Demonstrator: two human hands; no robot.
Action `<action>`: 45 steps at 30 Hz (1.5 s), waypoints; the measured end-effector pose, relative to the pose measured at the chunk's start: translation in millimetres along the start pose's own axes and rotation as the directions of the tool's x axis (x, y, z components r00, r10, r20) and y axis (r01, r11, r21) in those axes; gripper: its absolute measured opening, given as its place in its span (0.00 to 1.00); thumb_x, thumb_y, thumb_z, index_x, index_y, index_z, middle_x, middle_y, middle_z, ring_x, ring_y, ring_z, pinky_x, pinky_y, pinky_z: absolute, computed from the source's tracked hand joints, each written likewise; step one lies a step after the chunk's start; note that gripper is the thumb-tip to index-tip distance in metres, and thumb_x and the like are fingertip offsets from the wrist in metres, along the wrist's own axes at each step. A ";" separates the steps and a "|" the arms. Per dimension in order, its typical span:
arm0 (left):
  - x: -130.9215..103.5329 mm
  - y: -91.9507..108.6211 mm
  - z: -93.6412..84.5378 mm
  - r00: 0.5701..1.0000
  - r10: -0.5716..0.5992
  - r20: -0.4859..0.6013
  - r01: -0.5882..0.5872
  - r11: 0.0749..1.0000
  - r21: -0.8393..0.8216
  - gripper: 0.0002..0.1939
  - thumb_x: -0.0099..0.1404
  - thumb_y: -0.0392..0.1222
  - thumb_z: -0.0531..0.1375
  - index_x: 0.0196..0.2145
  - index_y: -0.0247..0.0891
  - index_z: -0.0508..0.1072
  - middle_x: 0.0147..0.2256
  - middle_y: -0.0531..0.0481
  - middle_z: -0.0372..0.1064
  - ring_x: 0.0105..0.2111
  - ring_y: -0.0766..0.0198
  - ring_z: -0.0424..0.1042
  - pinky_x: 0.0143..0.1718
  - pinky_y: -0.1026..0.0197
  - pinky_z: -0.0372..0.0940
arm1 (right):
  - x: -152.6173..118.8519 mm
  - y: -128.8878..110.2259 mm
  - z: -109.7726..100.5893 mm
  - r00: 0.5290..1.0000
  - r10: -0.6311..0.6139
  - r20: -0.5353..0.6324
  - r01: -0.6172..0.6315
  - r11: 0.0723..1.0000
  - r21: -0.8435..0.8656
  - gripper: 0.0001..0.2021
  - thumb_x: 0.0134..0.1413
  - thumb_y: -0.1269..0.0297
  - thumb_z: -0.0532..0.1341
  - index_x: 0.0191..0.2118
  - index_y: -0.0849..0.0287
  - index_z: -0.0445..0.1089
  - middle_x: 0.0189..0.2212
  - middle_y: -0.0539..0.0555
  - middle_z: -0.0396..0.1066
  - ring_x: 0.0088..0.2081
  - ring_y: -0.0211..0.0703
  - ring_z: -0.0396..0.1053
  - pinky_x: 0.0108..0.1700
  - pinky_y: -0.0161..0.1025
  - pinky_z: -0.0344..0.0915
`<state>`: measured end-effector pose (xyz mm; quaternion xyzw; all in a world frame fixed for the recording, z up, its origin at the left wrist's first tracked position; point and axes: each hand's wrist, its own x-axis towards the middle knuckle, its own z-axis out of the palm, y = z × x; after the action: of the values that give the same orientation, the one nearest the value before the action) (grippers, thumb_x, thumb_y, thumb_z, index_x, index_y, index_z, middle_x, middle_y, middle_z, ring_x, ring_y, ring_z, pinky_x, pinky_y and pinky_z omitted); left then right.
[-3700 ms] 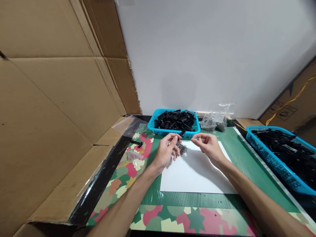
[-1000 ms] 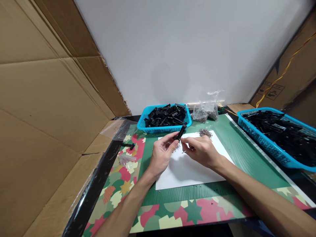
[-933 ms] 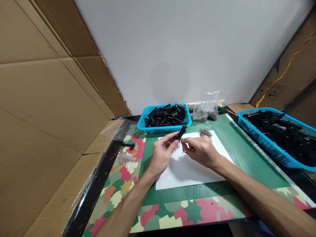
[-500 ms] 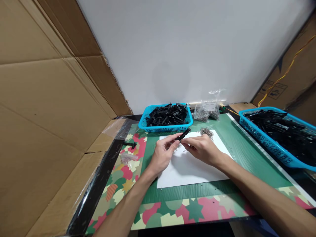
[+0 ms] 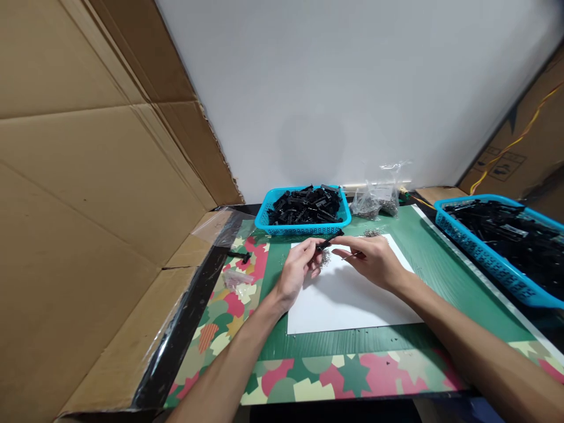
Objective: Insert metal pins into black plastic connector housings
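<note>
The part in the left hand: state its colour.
Black; the part shows best in the head view.

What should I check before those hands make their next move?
1. Black part held in the left hand: ok.
2. Thin metal piece held in the right hand: ok.
3. White sheet beneath both hands: ok.
4. Metal bits all in one pile: not ok; there's a near pile and a far pile.
5. Right fingers touching the black part: cannot tell; they overlap in view.

Held part (image 5: 330, 241): plastic, semi-gloss. Thin rod (image 5: 349, 257): shiny metal. Baskets (image 5: 304, 230): smooth plastic. Sheet (image 5: 352, 308): matt paper.
</note>
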<state>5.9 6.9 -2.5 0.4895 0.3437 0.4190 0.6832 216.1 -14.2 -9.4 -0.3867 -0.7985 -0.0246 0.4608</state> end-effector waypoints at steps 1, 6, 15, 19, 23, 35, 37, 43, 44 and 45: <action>-0.6 0.3 -0.3 1.000 -0.012 0.006 0.012 1.000 -0.005 0.27 0.63 0.61 0.69 0.46 0.34 0.79 0.28 0.53 0.63 0.26 0.69 0.59 0.24 0.68 0.56 | 0.4 0.0 -0.9 1.000 0.004 0.017 -0.004 1.000 0.008 0.06 0.69 0.66 0.65 0.45 0.56 0.80 0.29 0.51 0.82 0.21 0.35 0.71 0.27 0.34 0.60; -1.5 -3.0 -1.2 0.997 -0.056 0.055 0.055 0.998 0.014 0.28 0.63 0.62 0.68 0.46 0.32 0.78 0.26 0.53 0.62 0.25 0.69 0.61 0.23 0.68 0.56 | 1.8 -0.1 -4.1 0.996 0.028 0.079 -0.033 0.998 0.059 0.07 0.70 0.65 0.64 0.42 0.56 0.81 0.30 0.51 0.83 0.22 0.36 0.72 0.27 0.34 0.60; -3.1 0.0 -0.1 0.976 0.217 0.023 -0.206 0.881 0.425 0.23 0.70 0.58 0.65 0.51 0.37 0.77 0.39 0.46 0.75 0.35 0.62 0.73 0.26 0.67 0.64 | 0.4 11.6 -4.1 0.983 0.174 0.056 -0.181 0.972 0.151 0.08 0.67 0.62 0.66 0.37 0.56 0.82 0.24 0.50 0.77 0.21 0.37 0.65 0.26 0.35 0.59; -5.9 -0.4 0.3 0.942 0.335 -0.010 -0.262 0.757 0.599 0.15 0.69 0.51 0.67 0.45 0.37 0.79 0.41 0.45 0.79 0.35 0.61 0.75 0.32 0.65 0.66 | 3.3 10.2 -7.7 0.966 0.223 0.129 -0.244 0.954 0.175 0.13 0.66 0.55 0.66 0.34 0.57 0.81 0.17 0.46 0.64 0.20 0.35 0.56 0.24 0.36 0.51; -6.4 -3.6 -0.1 0.923 0.383 -0.019 -0.257 0.655 0.711 0.12 0.69 0.49 0.66 0.44 0.37 0.81 0.37 0.47 0.81 0.31 0.62 0.75 0.31 0.63 0.65 | 7.1 6.8 -12.7 0.928 0.300 0.221 -0.341 0.923 0.178 0.13 0.68 0.53 0.64 0.40 0.58 0.78 0.20 0.45 0.60 0.22 0.36 0.56 0.25 0.35 0.52; -12.2 -10.8 4.5 0.925 0.371 0.077 -0.248 0.441 0.863 0.10 0.66 0.43 0.68 0.45 0.43 0.85 0.33 0.50 0.82 0.27 0.61 0.74 0.33 0.60 0.65 | 6.1 18.2 -13.6 0.944 0.148 0.296 -0.190 0.974 0.121 0.13 0.74 0.62 0.58 0.39 0.58 0.78 0.38 0.56 0.74 0.35 0.43 0.72 0.37 0.39 0.67; -12.6 -10.9 5.3 0.929 0.362 0.083 -0.241 0.416 0.877 0.11 0.66 0.43 0.68 0.46 0.43 0.85 0.34 0.49 0.83 0.28 0.60 0.75 0.34 0.59 0.66 | 7.2 16.8 -14.9 0.950 0.199 0.240 -0.238 0.959 0.150 0.15 0.74 0.59 0.58 0.36 0.58 0.77 0.32 0.54 0.74 0.31 0.41 0.71 0.33 0.38 0.65; -12.7 -11.1 6.5 0.936 0.335 0.107 -0.241 0.388 0.890 0.12 0.64 0.41 0.69 0.46 0.45 0.86 0.35 0.49 0.84 0.29 0.57 0.77 0.35 0.58 0.67 | 7.6 7.2 -7.1 0.838 0.491 0.237 -0.541 0.693 0.478 0.21 0.71 0.47 0.59 0.31 0.57 0.69 0.20 0.49 0.71 0.19 0.38 0.67 0.25 0.36 0.63; -12.6 -11.5 6.4 0.937 0.329 0.117 -0.246 0.386 0.889 0.12 0.65 0.41 0.69 0.46 0.46 0.86 0.36 0.49 0.84 0.30 0.57 0.77 0.35 0.58 0.67 | 6.9 6.2 -3.4 0.819 0.511 0.260 -0.564 0.639 0.523 0.22 0.70 0.46 0.60 0.31 0.57 0.68 0.20 0.49 0.71 0.19 0.38 0.66 0.24 0.36 0.63; -12.5 -12.0 6.1 0.938 0.323 0.125 -0.250 0.382 0.890 0.12 0.65 0.41 0.69 0.46 0.46 0.86 0.36 0.50 0.84 0.30 0.57 0.78 0.36 0.58 0.67 | 6.0 5.8 0.5 0.805 0.523 0.280 -0.580 0.597 0.554 0.22 0.69 0.44 0.60 0.31 0.57 0.67 0.19 0.48 0.70 0.18 0.37 0.65 0.23 0.36 0.62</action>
<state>8.9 -8.9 -11.4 0.8123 0.4460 0.3014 0.2246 217.7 -6.4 -7.0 -0.4428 -0.6214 0.3975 0.5096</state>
